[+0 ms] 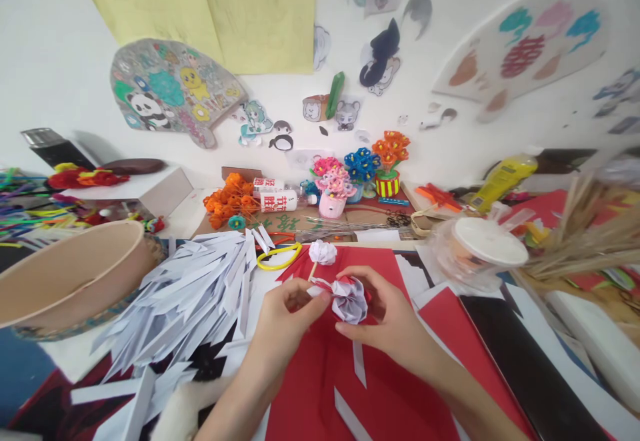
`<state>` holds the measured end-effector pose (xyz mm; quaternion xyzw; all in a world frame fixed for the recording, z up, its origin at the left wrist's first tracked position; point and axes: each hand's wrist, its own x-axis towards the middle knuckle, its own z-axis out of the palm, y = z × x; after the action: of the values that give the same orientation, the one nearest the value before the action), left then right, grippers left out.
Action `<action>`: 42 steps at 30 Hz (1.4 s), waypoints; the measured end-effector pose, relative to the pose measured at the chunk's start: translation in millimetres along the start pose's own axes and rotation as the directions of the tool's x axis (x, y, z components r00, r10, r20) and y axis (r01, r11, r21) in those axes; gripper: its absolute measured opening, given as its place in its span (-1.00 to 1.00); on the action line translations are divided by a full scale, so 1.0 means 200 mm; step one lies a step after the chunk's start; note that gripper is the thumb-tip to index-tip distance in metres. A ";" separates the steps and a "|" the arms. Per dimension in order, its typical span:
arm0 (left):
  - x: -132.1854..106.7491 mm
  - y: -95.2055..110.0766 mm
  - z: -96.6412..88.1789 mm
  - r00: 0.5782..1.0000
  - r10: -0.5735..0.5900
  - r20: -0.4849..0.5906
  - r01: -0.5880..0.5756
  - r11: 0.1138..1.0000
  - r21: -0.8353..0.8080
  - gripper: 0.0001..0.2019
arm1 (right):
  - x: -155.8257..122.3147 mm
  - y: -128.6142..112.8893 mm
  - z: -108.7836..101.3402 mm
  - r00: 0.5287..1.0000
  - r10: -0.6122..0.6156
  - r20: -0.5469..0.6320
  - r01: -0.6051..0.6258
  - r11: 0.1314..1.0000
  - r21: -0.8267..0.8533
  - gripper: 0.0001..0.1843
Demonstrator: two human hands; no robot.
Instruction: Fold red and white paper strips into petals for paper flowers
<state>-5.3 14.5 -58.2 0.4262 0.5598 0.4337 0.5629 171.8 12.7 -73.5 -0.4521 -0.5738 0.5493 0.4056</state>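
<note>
Over the red sheet (305,394), both hands meet at a folded paper flower (350,300), white with some red at its edge. My right hand (385,308) curls around the flower from the right, thumb below and fingers above. From the other side, my left hand (295,308) pinches a small white and red paper piece (319,286) at the flower's left edge. Just beyond the fingers lies a white crumpled-looking paper ball (323,252) with a thin stick under it. White paper strips (350,414) lie on the red sheet nearer to me.
A large heap of folded white strips (190,301) spreads at left, beside a beige oval basket (75,274). Yellow-handled scissors (280,256) lie behind my left hand. A lidded plastic tub (490,241) and black panel (525,368) are at right. Flower pots (333,204) stand by the wall.
</note>
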 end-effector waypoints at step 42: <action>0.04 -0.05 -0.05 0.997 0.052 0.060 -0.061 0.987 0.148 -0.78 | -0.03 -0.02 0.01 0.958 -0.285 -0.022 0.262 0.905 -0.336 -0.63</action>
<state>-14.4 20.2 -69.6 0.4951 0.5624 0.3941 0.5322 171.8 7.5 -70.4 -0.4475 -0.7006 0.3671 0.4173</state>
